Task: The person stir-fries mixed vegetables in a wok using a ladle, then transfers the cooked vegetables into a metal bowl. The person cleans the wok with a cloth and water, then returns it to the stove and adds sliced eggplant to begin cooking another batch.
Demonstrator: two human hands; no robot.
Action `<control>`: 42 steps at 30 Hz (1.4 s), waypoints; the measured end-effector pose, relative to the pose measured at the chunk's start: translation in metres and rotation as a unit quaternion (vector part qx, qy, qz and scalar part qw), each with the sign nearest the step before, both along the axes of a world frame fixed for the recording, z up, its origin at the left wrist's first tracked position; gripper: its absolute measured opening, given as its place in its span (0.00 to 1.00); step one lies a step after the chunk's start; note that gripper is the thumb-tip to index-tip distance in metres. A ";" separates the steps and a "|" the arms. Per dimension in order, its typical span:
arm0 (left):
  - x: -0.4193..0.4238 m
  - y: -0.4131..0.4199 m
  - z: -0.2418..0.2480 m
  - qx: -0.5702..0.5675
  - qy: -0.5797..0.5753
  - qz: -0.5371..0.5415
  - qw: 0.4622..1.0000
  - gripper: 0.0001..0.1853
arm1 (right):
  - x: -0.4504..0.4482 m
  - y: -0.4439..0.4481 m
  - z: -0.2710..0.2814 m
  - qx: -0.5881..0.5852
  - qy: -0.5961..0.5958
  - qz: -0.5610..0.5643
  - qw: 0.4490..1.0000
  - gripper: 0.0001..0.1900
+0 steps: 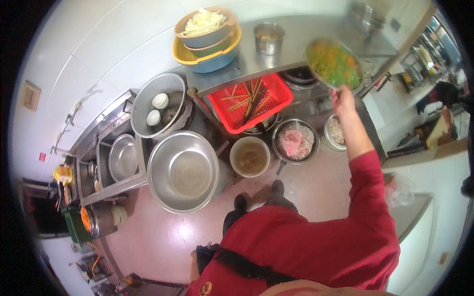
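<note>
My right hand (343,100) grips the near rim of a metal bowl (335,64) of chopped green and orange vegetables. The bowl is tilted and blurred, over the right part of the stainless steel shelf (296,37). Left of it on the shelf stands a metal pot (269,40). Below the shelf a red plastic basket (229,124) holds wooden chopsticks. My left arm hangs low by my body; the left hand itself is hidden, with only a bit of forearm and a dark cuff showing.
Stacked basins with shredded cabbage (203,23) stand at the shelf's left. A large steel basin (189,174), a bucket of brownish liquid (250,157), a bowl with pink meat (292,142) and a tub (335,131) stand lower. A sink (103,177) is left.
</note>
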State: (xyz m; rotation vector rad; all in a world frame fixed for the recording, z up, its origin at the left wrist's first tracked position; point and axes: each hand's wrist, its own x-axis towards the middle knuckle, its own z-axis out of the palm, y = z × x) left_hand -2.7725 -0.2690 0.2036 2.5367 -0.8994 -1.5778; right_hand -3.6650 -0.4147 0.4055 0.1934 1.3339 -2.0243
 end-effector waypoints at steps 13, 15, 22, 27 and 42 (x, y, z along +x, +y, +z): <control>-0.159 0.132 0.020 -0.023 0.051 0.220 0.974 0.12 | -0.060 -0.189 -0.007 -0.141 0.104 -0.046 0.983 0.09; -0.163 0.140 0.019 -0.027 0.059 0.229 0.971 0.12 | -0.007 -0.184 -0.025 -0.091 0.170 0.093 0.977 0.08; -0.121 0.163 0.013 -0.044 0.085 0.247 0.964 0.10 | 0.329 -0.044 -0.138 0.066 -0.131 0.420 0.895 0.07; -0.037 0.196 -0.001 -0.058 0.105 0.258 0.959 0.10 | 0.494 0.114 -0.242 0.157 0.082 0.804 0.567 0.15; 0.287 0.238 -0.034 -0.115 0.158 0.220 0.956 0.11 | 0.485 0.221 -0.377 0.299 0.424 0.622 0.587 0.06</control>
